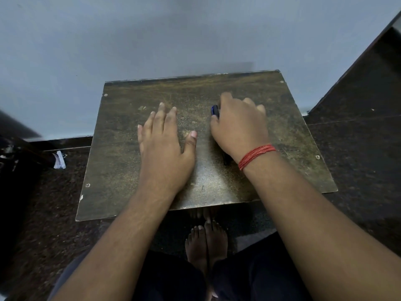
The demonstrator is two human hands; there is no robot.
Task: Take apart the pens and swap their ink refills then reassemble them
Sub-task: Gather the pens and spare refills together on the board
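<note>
Left hand [161, 144] flat on the worn table [121, 148], fingers straight, holding nothing. Right hand [237, 127] covers a blue-capped pen [215, 110]; cannot tell whether it grips it.

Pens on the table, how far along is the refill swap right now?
Done: nothing that shows; no loose refill or barrel lies on the table. In hand: the right hand covers a pen, whose blue end peeks out by the fingers, and a dark tip shows under the wrist; whether that is a second pen is unclear. The left hand rests flat. Left: taking apart, swapping, reassembling.
</note>
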